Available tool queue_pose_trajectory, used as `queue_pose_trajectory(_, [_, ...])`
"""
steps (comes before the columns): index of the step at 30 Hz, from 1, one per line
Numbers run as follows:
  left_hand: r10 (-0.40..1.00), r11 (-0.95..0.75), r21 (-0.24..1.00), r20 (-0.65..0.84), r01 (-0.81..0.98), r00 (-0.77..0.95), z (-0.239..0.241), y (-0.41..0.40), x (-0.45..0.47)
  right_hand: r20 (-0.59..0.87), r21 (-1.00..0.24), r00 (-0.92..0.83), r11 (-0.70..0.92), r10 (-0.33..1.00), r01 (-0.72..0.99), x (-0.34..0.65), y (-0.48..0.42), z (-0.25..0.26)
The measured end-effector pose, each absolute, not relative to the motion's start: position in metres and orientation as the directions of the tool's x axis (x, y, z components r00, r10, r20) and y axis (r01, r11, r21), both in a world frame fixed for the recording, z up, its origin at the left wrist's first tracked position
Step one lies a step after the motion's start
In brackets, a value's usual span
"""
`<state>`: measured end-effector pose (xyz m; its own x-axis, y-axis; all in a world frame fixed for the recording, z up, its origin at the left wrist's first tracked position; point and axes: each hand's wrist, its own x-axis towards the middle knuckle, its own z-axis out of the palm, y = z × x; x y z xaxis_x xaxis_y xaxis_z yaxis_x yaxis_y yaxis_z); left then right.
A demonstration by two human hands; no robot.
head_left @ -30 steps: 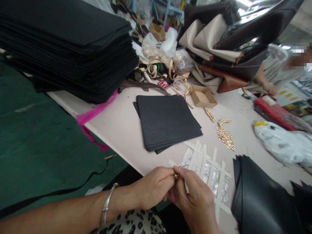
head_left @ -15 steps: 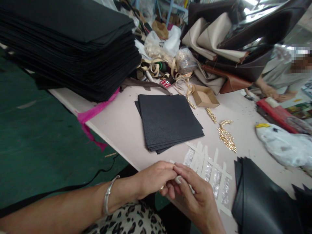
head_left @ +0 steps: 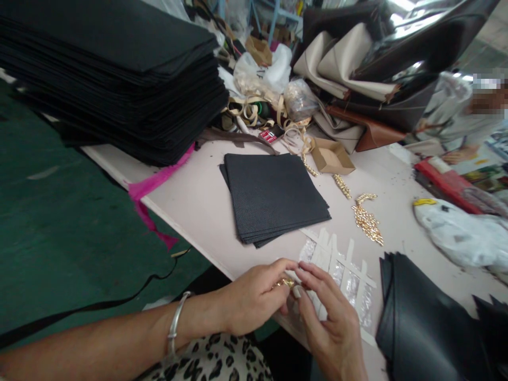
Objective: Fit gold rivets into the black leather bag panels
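Observation:
Small gold metal pieces (head_left: 286, 283) show between my two hands just above the table's near edge. My left hand (head_left: 254, 299), a silver bangle at its wrist, is closed around them. My right hand (head_left: 331, 312) meets it from the right, its fingers curled and its thumb tip at the end of the gold pieces. The fingertips of both hands touch. My fingers partly hide the gold pieces. Beyond my hands lies a stack of black textured sheets (head_left: 278, 198). Under and beside my right hand, a clear plastic sheet with pale tape strips (head_left: 349, 275) lies on the table.
A loose gold pile (head_left: 367, 222) and a gold row (head_left: 342, 186) lie near a small cardboard box (head_left: 332, 157). Tall black sheets (head_left: 119, 95) stand at left above a pink strip (head_left: 159, 177). Black pieces (head_left: 428, 317) lie at right. A co-worker (head_left: 468, 127) is at far right.
My hands have shifted slightly and opened up a little, so that gold pieces now show between them. The co-worker's arms have moved. The stacks and piles lie as before.

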<state>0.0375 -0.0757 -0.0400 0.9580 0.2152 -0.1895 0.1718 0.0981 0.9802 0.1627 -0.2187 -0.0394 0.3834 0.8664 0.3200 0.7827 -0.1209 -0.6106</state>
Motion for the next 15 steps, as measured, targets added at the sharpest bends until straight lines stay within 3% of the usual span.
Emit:
queue_pose_trajectory(8, [0.219, -0.071, 0.979, -0.172, 0.192, 0.960, -0.0379, -0.0733, 0.0340, 0.283, -0.683, 0.356, -0.073, 0.891, 0.727, 0.1561, -0.2155, -0.0372])
queue_pose_trajectory(15, [0.220, -0.303, 0.943, -0.076, 0.142, 0.973, -0.0346, -0.0735, 0.0355, 0.337, -0.569, 0.272, -0.035, 0.901, 0.822, 0.1579, -0.2161, -0.0378])
